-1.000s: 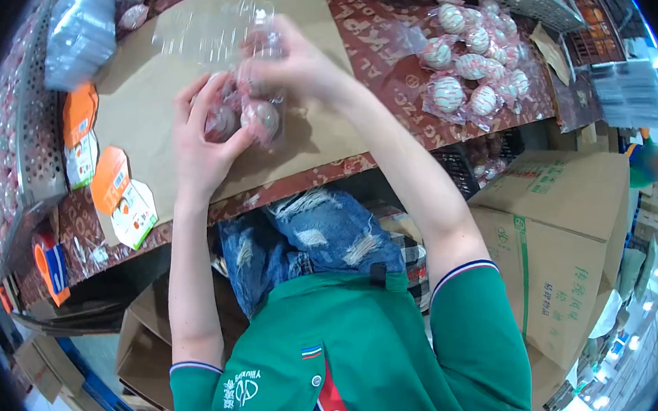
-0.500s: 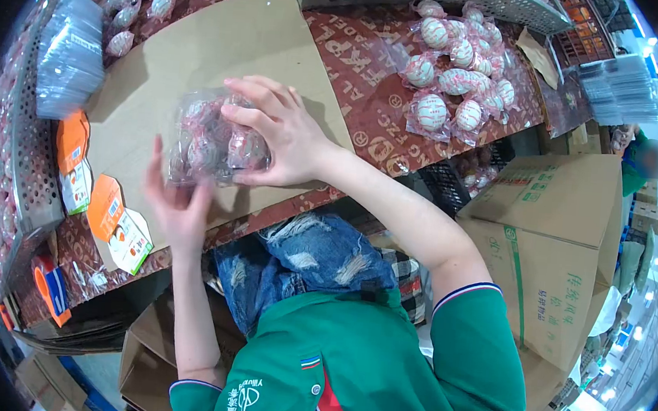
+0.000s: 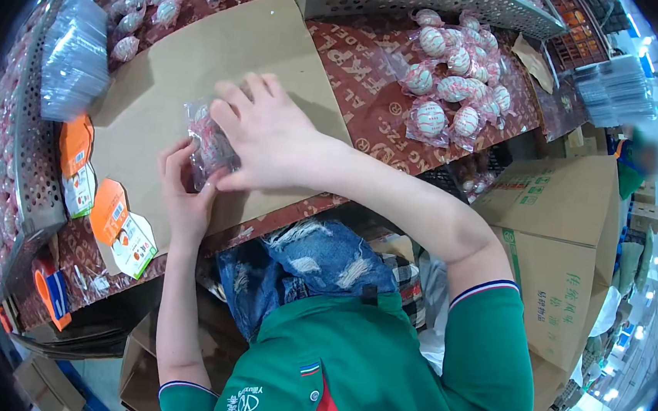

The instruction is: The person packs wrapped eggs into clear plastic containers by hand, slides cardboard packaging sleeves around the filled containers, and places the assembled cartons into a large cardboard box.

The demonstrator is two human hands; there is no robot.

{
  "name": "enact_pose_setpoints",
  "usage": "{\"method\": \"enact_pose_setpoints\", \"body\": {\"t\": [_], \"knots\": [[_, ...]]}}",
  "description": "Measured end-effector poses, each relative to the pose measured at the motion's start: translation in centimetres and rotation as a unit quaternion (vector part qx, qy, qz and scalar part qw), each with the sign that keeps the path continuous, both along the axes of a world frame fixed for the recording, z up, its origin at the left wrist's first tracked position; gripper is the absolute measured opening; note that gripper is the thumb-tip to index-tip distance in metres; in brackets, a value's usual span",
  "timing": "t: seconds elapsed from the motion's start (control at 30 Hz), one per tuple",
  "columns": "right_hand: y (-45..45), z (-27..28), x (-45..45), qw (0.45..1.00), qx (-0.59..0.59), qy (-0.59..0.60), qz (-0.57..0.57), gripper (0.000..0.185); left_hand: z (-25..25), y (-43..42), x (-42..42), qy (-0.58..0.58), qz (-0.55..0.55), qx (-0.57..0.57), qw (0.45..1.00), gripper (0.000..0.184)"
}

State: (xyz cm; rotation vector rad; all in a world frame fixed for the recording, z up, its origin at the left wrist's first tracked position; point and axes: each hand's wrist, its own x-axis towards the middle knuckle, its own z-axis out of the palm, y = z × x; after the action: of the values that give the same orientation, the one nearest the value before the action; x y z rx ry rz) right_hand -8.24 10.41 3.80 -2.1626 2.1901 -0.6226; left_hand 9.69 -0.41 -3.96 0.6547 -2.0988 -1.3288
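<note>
Pack of wrapped eggs (image 3: pixel 210 140) sits between both hands, on the cardboard sheet (image 3: pixel 202 52) over the table (image 3: pixel 378 120). The left hand (image 3: pixel 188 202) holds its near end between narrowed fingers; the right hand (image 3: pixel 268 139) arches over it, its grip too hidden to tell. Light, even pressure, with the pack kept flat, would best spare the thin plastic.

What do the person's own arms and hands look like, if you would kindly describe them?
The left hand and the right hand are bare, with no glove or watch showing. Both forearms are uncovered below the short green fabric sleeves, whose hems carry thin stripes in white, dark blue and red. No marking is visible on the sleeves.
</note>
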Motion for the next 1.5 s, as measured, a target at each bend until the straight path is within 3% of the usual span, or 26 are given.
{"method": "enact_pose_setpoints", "body": {"t": [0.07,0.1,0.13,0.17,0.2,0.3,0.53,0.6,0.67,0.7,0.77,0.87,0.9,1.03,1.07,1.1,1.13,1.17,1.23,1.27,1.3,1.33,1.37,1.43,1.47,1.5], "knots": [[-1.8,-0.3,0.6,0.998,0.014,0.059,-0.011,0.088,1.2,-0.2,0.4,-0.002,-0.001,-0.027,1.000,0.066],[-1.9,-0.3,0.5,0.998,0.014,0.062,-0.009,0.088,2.4,-0.9,1.1,0.025,-0.046,0.161,0.986,0.068],[-1.8,-0.5,0.5,0.998,0.010,0.066,0.000,0.088,2.9,-1.5,1.8,0.049,-0.092,0.344,0.933,0.070],[-1.8,-0.5,0.4,0.998,0.006,0.069,0.008,0.089,2.8,-2.4,2.1,0.097,-0.117,0.371,0.916,0.065],[-1.9,-0.5,0.4,0.998,0.005,0.070,0.006,0.089,3.4,-2.6,1.5,0.097,-0.119,0.370,0.916,0.065],[-2.0,-0.5,0.3,0.997,0.012,0.068,0.022,0.092,3.9,-3.9,-1.1,-0.035,0.023,0.363,0.931,0.044],[-2.5,-0.4,1.5,0.996,0.029,0.065,0.051,0.084,3.5,-3.1,-1.8,-0.023,0.052,0.357,0.932,0.035],[-2.8,-1.1,2.1,0.997,0.001,0.077,0.031,0.077,3.1,-3.0,-0.7,-0.031,0.058,0.363,0.929,0.042],[-3.0,-1.0,2.4,0.998,0.001,0.055,-0.010,0.076,2.9,-2.6,1.0,0.089,-0.005,0.436,0.896,0.053],[-3.3,-0.9,2.6,0.998,0.001,0.031,-0.050,0.074,1.7,-2.3,2.3,0.088,-0.013,0.433,0.897,0.065],[-4.6,-1.4,3.9,0.995,-0.017,-0.022,-0.095,0.073,4.0,2.2,2.2,0.083,0.039,0.431,0.898,0.070],[-5.0,-1.6,6.2,0.989,0.005,-0.028,-0.144,0.070,0.6,2.7,-0.2,0.146,0.161,0.427,0.878,0.054],[-4.6,-1.9,6.3,0.989,0.004,-0.030,-0.142,0.070,1.9,3.9,-1.4,0.219,0.195,0.409,0.864,0.048],[-0.5,-1.7,4.0,0.977,-0.108,-0.138,-0.121,0.063,2.7,5.0,-0.5,0.193,0.202,0.415,0.866,0.069],[1.1,-1.1,3.0,0.967,-0.092,-0.202,-0.122,0.063,2.4,4.6,0.5,0.180,0.182,0.425,0.868,0.072],[2.9,-0.9,3.3,0.892,-0.087,-0.374,-0.238,0.063,2.9,5.4,0.4,0.220,0.198,0.448,0.844,0.072],[3.9,-4.7,2.9,0.860,-0.158,-0.418,-0.245,0.047,3.1,6.4,0.4,0.241,0.196,0.448,0.838,0.068],[5.0,-4.9,3.9,0.791,-0.111,-0.566,-0.202,0.041,3.4,7.2,0.4,0.226,0.175,0.450,0.846,0.067],[5.4,-5.4,5.9,0.598,-0.203,-0.747,-0.210,0.025,3.1,9.2,-0.6,0.254,0.163,0.466,0.832,0.069],[5.7,-6.4,5.5,0.651,-0.213,-0.693,-0.224,0.016,4.0,10.0,-0.8,0.250,0.170,0.474,0.827,0.069],[5.7,-4.8,5.8,0.602,-0.240,-0.733,-0.204,0.010,3.6,10.2,-0.9,0.255,0.154,0.452,0.841,0.069],[6.1,-4.6,5.4,0.591,-0.228,-0.749,-0.196,0.008,3.3,10.3,-0.9,0.254,0.146,0.420,0.859,0.067],[6.0,-4.7,4.7,0.621,-0.248,-0.714,-0.206,0.008,3.6,10.3,-0.5,0.219,0.126,0.390,0.885,0.065],[6.9,-5.1,1.7,0.640,-0.202,-0.716,-0.192,0.013,4.9,8.0,3.1,0.037,0.039,0.256,0.965,0.063],[6.8,-4.9,0.4,0.597,-0.221,-0.745,-0.200,0.008,5.1,6.5,4.9,-0.029,0.006,0.175,0.984,0.061],[7.0,-4.7,-1.1,0.565,-0.192,-0.772,-0.217,0.008,4.8,4.3,7.1,-0.067,0.065,-0.115,0.989,0.057]]}}
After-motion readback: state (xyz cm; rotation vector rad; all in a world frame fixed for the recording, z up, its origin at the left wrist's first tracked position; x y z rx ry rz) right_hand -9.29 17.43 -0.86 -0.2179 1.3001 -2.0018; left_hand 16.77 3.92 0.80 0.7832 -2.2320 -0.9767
